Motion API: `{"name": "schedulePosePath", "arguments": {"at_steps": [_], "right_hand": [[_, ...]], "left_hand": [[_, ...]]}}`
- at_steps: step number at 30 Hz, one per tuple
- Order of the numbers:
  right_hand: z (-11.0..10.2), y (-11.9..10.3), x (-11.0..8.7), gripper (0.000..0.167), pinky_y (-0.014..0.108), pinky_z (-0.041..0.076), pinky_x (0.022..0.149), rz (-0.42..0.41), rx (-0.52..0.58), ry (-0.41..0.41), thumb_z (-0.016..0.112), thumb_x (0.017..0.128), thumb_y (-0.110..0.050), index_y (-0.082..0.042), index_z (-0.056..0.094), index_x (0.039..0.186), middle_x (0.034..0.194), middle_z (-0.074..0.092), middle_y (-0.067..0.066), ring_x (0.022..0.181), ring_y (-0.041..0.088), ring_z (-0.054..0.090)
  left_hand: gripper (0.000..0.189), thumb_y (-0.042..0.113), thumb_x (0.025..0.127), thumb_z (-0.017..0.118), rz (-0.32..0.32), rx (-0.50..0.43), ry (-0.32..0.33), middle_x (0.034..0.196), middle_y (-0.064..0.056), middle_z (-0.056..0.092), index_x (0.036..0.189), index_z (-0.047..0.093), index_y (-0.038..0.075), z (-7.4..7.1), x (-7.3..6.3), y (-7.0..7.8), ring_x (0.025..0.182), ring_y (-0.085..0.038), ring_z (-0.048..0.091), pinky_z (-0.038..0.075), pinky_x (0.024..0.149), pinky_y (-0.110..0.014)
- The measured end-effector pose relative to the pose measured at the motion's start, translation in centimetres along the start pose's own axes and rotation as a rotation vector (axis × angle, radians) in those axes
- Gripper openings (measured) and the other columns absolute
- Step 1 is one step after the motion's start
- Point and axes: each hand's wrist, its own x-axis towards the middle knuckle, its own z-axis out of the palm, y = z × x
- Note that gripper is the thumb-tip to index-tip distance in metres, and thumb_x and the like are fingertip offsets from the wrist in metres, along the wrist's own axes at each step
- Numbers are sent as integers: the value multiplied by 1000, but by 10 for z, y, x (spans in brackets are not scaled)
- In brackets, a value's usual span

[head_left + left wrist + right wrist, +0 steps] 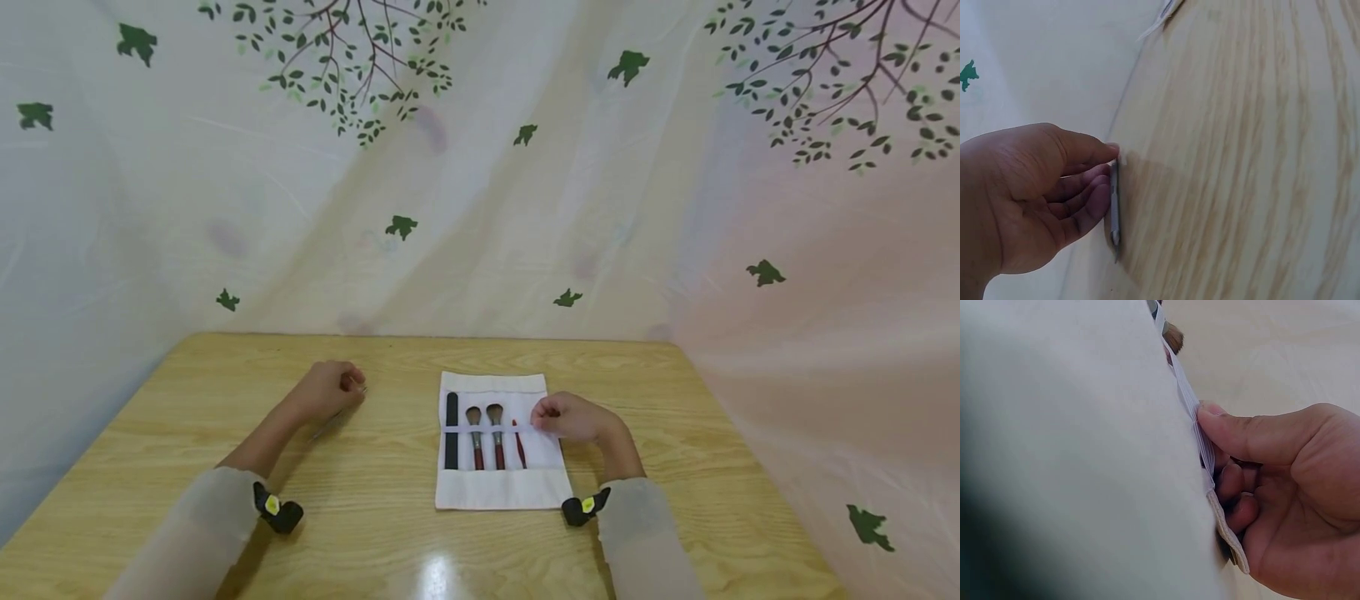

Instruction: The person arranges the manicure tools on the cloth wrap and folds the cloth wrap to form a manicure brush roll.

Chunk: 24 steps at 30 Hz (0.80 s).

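My left hand [330, 390] is low over the left part of the table. In the left wrist view it pinches a slim silver metal tool [1115, 212] with a ridged grip and a thin pointed end. To the right, a white fabric brush roll [504, 492] lies unfolded. My right hand [579, 417] is at its right edge, thumb and fingers pinching the white elastic band [1186, 394]. Under the band sit a flat black strip [452, 433], two makeup brushes [477, 450] with brown bristles and reddish handles, and a slim red pointed tool [520, 446].
The wooden table [360, 533] reaches back to a pale curtain [465, 275] printed with green leaves and branches. Black wrist cameras [279, 510] are strapped over both pale sleeves [647, 533].
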Motion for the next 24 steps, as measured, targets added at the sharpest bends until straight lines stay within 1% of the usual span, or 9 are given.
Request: {"name": "schedulePosePath", "arguments": {"at_steps": [4, 7, 12, 18, 20, 22, 24], "right_hand": [[0, 0, 1, 10, 30, 40, 70, 3, 6, 1, 57, 102, -3, 0, 66, 97, 85, 55, 2, 79, 17, 47], [0, 0, 1, 11, 29, 40, 70, 1, 10, 0, 57, 102, -2, 0, 66, 96, 84, 54, 2, 79, 17, 46], [-1, 0, 0, 11, 29, 40, 69, -5, 16, 3, 56, 102, -1, 1, 66, 96, 84, 53, 2, 79, 17, 46], [0, 2, 0, 11, 28, 40, 70, -8, 15, 6, 56, 102, -1, 1, 66, 95, 83, 53, 0, 79, 16, 46], [0, 2, 0, 11, 28, 40, 70, -7, 16, 7, 57, 102, -1, 1, 66, 96, 83, 53, 0, 79, 16, 46], [0, 2, 0, 11, 28, 40, 69, -8, 15, 9, 57, 102, -1, 1, 66, 96, 83, 54, 0, 79, 16, 46], [0, 1, 0, 11, 28, 40, 70, -11, 16, 11, 57, 102, -2, 1, 66, 96, 83, 54, 0, 79, 17, 46]], "left_hand": [[21, 8, 89, 77, -8, -25, -52, 88, -4, 69, 105, 70, -4, -6, -6, -1, 79, -17, 61, 52, 70, -33], [21, 8, 90, 77, -15, -40, -84, 88, -5, 70, 105, 70, -4, -10, -10, 0, 80, -17, 63, 53, 71, -34], [20, 6, 91, 74, -18, -48, -100, 91, -5, 71, 107, 70, -5, -10, -10, 3, 84, -18, 66, 55, 74, -36], [18, 6, 93, 71, -4, -46, -115, 92, -4, 70, 109, 70, -4, -6, -8, 0, 84, -16, 64, 54, 73, -33], [20, 7, 94, 70, 3, -65, -126, 93, -3, 70, 111, 71, -3, -6, -8, -1, 84, -15, 63, 53, 74, -31], [20, 8, 96, 69, 6, -105, -139, 95, -3, 71, 113, 71, -2, -7, -9, 0, 85, -16, 63, 53, 74, -30], [22, 9, 98, 67, 25, -158, -156, 99, -6, 71, 116, 70, -2, -10, -9, 2, 87, -17, 63, 54, 75, -31]]}}
